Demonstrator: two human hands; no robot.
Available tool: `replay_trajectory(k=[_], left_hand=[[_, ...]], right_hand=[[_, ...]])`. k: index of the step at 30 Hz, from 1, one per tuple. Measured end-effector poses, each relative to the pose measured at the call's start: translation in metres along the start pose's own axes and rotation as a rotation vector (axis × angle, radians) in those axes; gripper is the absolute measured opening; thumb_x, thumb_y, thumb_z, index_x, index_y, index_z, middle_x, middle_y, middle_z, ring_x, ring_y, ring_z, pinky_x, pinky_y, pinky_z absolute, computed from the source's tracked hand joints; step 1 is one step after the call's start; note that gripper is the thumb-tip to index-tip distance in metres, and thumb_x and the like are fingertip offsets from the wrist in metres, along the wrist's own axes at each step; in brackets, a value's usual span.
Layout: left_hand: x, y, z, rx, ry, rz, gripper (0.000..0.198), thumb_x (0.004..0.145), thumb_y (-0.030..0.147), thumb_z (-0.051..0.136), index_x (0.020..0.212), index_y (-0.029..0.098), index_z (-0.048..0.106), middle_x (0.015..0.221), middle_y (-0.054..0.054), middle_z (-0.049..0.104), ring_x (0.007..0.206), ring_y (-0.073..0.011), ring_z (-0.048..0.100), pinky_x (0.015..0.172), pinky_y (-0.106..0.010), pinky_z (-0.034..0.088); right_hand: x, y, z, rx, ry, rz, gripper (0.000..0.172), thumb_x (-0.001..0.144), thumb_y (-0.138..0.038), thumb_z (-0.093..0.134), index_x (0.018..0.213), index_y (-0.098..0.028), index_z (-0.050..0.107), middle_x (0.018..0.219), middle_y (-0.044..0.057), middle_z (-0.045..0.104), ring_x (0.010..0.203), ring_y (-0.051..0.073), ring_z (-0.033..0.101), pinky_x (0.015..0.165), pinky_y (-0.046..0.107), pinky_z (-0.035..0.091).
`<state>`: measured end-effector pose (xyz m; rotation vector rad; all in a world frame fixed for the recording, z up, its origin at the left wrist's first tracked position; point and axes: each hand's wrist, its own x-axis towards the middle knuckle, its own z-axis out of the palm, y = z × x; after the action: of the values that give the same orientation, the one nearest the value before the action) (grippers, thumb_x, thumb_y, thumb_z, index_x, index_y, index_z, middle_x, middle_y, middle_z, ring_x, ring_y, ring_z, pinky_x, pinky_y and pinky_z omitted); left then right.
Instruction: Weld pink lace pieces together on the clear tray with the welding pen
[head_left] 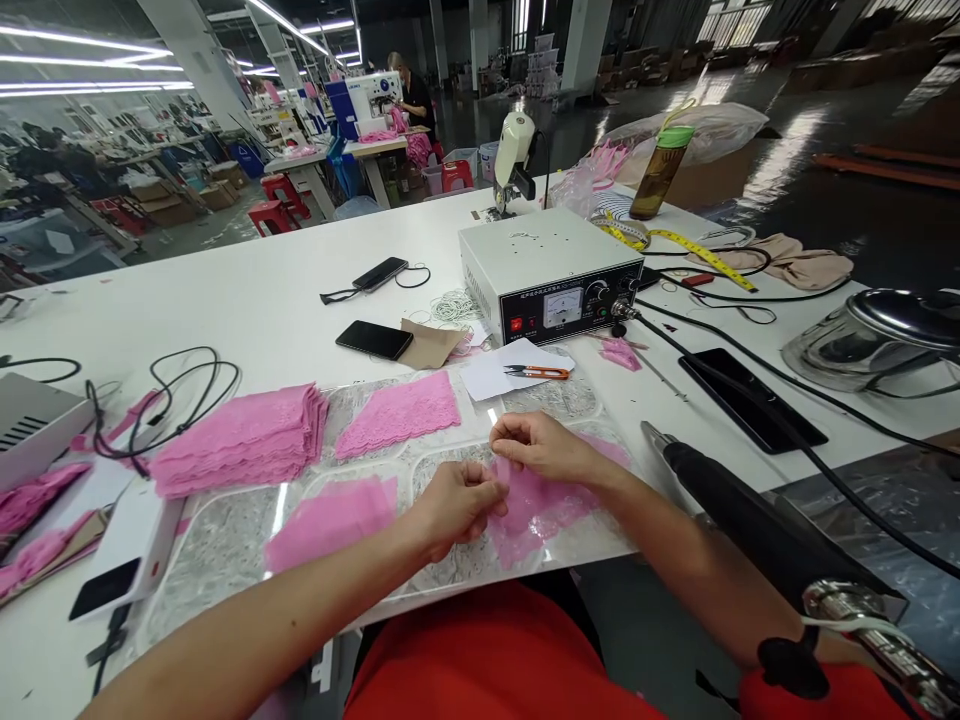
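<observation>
Two hands, the left [461, 505] and the right [544, 445], are pinching one pink lace piece [534, 515] at its left edge, fingertips drawn together, over the marbled mat [217, 550]; one loose pink piece [330, 522] is lying to the left, a second pink piece [401, 415] farther back, beside one pink stack [240, 440]. One pair of orange thread snips [536, 372] is resting on white paper [487, 375]; one metered control box [551, 270] is standing beyond, one person [416, 95] showing beside a sewing machine [371, 100] in the distance

The control box [551, 250] bears Chinese lettering [546, 295] too small to read.
</observation>
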<state>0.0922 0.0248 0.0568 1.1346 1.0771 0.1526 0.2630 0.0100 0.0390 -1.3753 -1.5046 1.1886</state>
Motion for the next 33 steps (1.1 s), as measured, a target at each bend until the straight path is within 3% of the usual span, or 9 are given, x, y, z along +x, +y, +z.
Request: replay_trajectory(k=[4,9,12,15,17,19,21,28,33], left_hand=[[-0.005,-0.01,-0.002,0.006,-0.018,-0.068,0.023,0.068,0.033,0.065,0.062,0.015,0.053,0.059,0.001,0.064,0.03,-0.0023,0.039,0.026,-0.016,0.023],[-0.008,-0.017,-0.005,0.085,-0.033,-0.116,0.022,0.076,0.032,0.06,0.065,0.013,0.055,0.07,-0.002,0.068,0.034,-0.0047,0.048,0.03,-0.017,0.036],[-0.012,-0.021,-0.013,0.298,-0.032,-0.079,0.021,0.084,0.029,0.05,0.07,0.015,0.056,0.064,0.0,0.064,0.035,-0.007,0.048,0.032,-0.019,0.035],[-0.016,-0.03,-0.025,0.709,0.08,0.303,0.023,0.089,0.026,0.047,0.08,0.015,0.064,0.068,-0.002,0.064,0.05,-0.0119,0.058,0.046,-0.023,0.046],[-0.015,-0.037,-0.033,0.932,0.145,0.68,0.027,0.093,0.024,0.044,0.1,0.015,0.068,0.093,-0.008,0.07,0.077,-0.0174,0.067,0.068,-0.028,0.056],[-0.011,-0.045,-0.039,1.097,0.132,0.974,0.033,0.097,0.021,0.041,0.12,0.018,0.064,0.121,-0.012,0.066,0.105,-0.0227,0.065,0.088,-0.036,0.055],[-0.004,-0.05,-0.045,1.244,0.071,1.143,0.036,0.098,0.02,0.04,0.128,0.019,0.06,0.134,-0.012,0.06,0.121,-0.0267,0.058,0.099,-0.042,0.05],[0.012,-0.04,-0.065,1.44,0.014,1.213,0.032,0.101,0.022,0.04,0.121,0.018,0.065,0.132,-0.011,0.062,0.127,-0.0256,0.055,0.112,-0.048,0.037],[0.009,-0.027,-0.055,1.412,-0.121,1.265,0.036,0.1,0.025,0.043,0.133,0.021,0.057,0.145,-0.011,0.051,0.137,-0.0264,0.045,0.114,-0.045,0.036]], right_hand=[[-0.016,-0.004,-0.012,-0.129,0.171,-0.046,0.018,0.08,-0.028,0.057,0.092,-0.019,0.066,0.091,0.003,0.069,0.068,0.012,0.057,0.062,0.026,0.046],[-0.054,0.008,-0.029,-0.323,0.499,-0.049,0.015,0.083,-0.029,0.057,0.089,-0.02,0.067,0.085,0.002,0.07,0.064,0.012,0.06,0.059,0.026,0.048],[-0.078,0.026,-0.03,-0.474,0.666,-0.083,0.013,0.085,-0.026,0.055,0.088,-0.02,0.067,0.086,0.003,0.07,0.066,0.013,0.061,0.059,0.027,0.05],[-0.096,0.042,-0.029,-0.613,0.723,-0.164,0.014,0.088,-0.022,0.052,0.091,-0.02,0.067,0.087,0.005,0.069,0.074,0.015,0.064,0.061,0.027,0.053],[-0.104,0.05,-0.03,-0.69,0.727,-0.21,0.017,0.09,-0.019,0.051,0.095,-0.02,0.067,0.091,0.006,0.069,0.082,0.017,0.066,0.065,0.029,0.055],[-0.109,0.057,-0.031,-0.757,0.719,-0.245,0.02,0.091,-0.018,0.05,0.1,-0.021,0.067,0.096,0.007,0.069,0.089,0.018,0.066,0.072,0.032,0.057],[-0.111,0.062,-0.033,-0.807,0.699,-0.259,0.022,0.091,-0.018,0.05,0.103,-0.021,0.068,0.099,0.007,0.069,0.093,0.02,0.066,0.08,0.036,0.057],[-0.113,0.07,-0.035,-0.806,0.66,-0.181,0.02,0.091,-0.022,0.051,0.103,-0.022,0.067,0.098,0.008,0.067,0.089,0.02,0.066,0.081,0.04,0.058],[-0.114,0.067,-0.03,-0.793,0.675,-0.146,0.02,0.091,-0.024,0.051,0.105,-0.023,0.065,0.102,0.008,0.066,0.094,0.022,0.065,0.083,0.042,0.058]])
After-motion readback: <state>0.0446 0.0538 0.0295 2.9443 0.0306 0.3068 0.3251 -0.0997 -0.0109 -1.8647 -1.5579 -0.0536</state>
